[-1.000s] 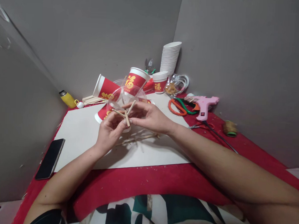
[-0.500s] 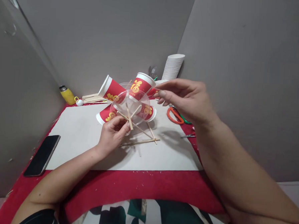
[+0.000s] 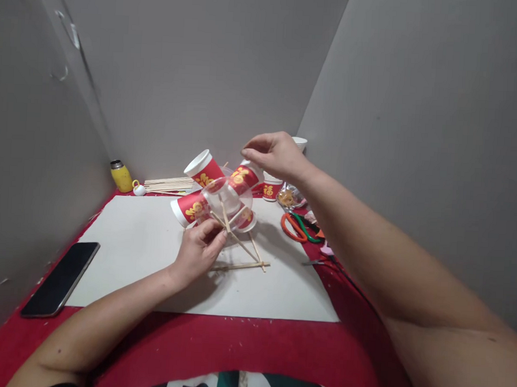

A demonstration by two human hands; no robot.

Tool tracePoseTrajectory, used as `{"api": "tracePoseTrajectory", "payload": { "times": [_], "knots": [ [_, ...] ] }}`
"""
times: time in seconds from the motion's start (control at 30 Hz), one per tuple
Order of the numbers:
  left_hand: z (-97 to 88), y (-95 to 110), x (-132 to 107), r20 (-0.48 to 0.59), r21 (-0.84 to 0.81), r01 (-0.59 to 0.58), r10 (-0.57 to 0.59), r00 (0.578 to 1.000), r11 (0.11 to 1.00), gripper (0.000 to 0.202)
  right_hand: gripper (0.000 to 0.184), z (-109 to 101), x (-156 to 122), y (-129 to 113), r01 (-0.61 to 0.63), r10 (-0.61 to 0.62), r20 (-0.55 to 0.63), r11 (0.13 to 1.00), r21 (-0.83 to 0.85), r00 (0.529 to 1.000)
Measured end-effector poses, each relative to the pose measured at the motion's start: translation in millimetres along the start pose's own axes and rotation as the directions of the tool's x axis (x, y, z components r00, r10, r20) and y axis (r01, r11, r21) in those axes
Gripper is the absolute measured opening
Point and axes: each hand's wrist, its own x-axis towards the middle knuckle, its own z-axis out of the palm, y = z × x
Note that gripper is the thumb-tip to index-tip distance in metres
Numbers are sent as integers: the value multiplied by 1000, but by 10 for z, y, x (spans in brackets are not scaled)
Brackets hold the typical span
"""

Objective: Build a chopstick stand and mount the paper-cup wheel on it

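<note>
A wheel of red and white paper cups (image 3: 243, 178) with gold print is set around clear plastic discs (image 3: 213, 189). It stands on a frame of thin wooden sticks (image 3: 241, 266). My left hand (image 3: 198, 251) pinches the frame where the sticks cross, in front of the discs. Over the upper right cup hangs my right hand (image 3: 274, 153), its fingers loosely bent and the thumb a little apart. Nothing shows in it. Whether it touches the cup's rim, I cannot tell.
White board (image 3: 124, 267) lies on a red cloth (image 3: 216, 347). To the left are a phone (image 3: 61, 278) and a yellow bottle (image 3: 121, 176), with a bundle of sticks (image 3: 167, 185) behind. Scissors (image 3: 295, 227), a bag of rubber bands (image 3: 288, 196) and stacked cups (image 3: 271, 187) sit at right.
The cup wheel has turned slightly clockwise. My right hand has moved left, over the upper right cup. My left hand keeps its hold on the sticks. The view has shifted upward.
</note>
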Motion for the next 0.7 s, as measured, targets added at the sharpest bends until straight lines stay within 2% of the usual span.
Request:
{"api": "tracePoseTrajectory", "payload": {
  "times": [0.1,0.2,0.33,0.43,0.5,0.7],
  "knots": [
    [19,-36,-10,8,-6,-3,3,1000,1000,19,15,4,86,-47,-30,39,57,988,-150,998],
    [38,-69,-13,23,-33,-3,4,1000,999,19,20,15,117,-145,-18,70,207,970,-242,976],
    [44,-71,-13,21,3,-12,12,1000,1000,19,27,58,171,-206,-44,164,444,963,-267,881],
    [37,-40,-14,21,11,-34,34,999,999,18,28,77,213,-223,-51,179,574,971,-232,799],
    [34,-20,-17,24,10,-49,48,999,999,19,31,67,231,-246,-49,167,622,978,-201,765],
    [27,-9,-17,32,19,-64,64,997,998,18,34,-5,253,-331,-56,143,673,987,-150,725]
  ]
}}
